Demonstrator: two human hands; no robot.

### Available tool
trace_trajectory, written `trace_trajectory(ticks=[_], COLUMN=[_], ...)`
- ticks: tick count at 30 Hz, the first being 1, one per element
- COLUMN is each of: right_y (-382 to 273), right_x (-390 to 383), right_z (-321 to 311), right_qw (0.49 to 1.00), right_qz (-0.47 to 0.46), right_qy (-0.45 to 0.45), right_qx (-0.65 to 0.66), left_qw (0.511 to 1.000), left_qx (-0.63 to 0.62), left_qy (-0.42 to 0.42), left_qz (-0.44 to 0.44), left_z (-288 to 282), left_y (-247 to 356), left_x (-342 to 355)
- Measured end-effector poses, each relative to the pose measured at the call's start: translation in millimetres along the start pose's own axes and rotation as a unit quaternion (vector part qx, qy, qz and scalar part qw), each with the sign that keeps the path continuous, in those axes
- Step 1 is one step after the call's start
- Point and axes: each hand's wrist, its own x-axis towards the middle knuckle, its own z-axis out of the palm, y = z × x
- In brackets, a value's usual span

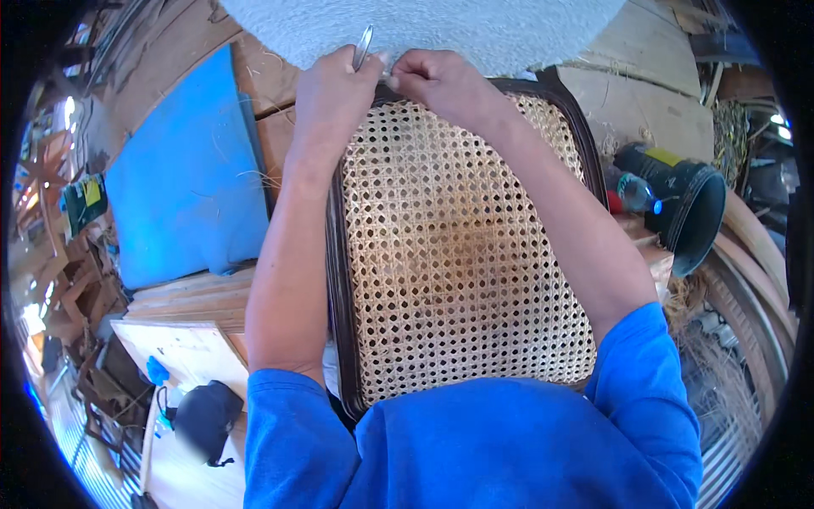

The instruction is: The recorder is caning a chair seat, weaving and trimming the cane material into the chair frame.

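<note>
between the forearms [290, 242], tan cane webbing [458, 237], evenly holed, fills a dark frame [341, 288]; left hand [335, 89] clasps a silvery tool [363, 47], right hand [449, 85] pinches fingertips together, contents unclear.

The person wore a bright blue T-shirt [509, 450] with loose, creased short sleeves [649, 399], a band-like hem [284, 379] edging the left one.

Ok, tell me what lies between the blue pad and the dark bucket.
In the head view: the left forearm, the dark-framed cane panel with the right forearm above it, then a clear bottle.
</note>
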Motion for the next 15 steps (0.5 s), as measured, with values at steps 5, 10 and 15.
trace_trajectory(ticks=[5,10,15], right_y=[12,29,43], right_x=[-9,-16,-6], right_z=[-15,-21,-3], right_qw=[0.999,0.965,0.963], right_qz=[0.023,0.170,0.098], right_qy=[0.019,-0.064,0.011], right_qx=[-0.010,-0.190,-0.249], left_qw=[0.987,0.873,0.826], left_qx=[0.137,0.388,0.448], left_qy=[-0.079,-0.256,-0.304], left_qz=[0.022,0.144,0.155], left_z=[2,18,20], left_y=[1,-26,-24], left_x=[15,32,34])
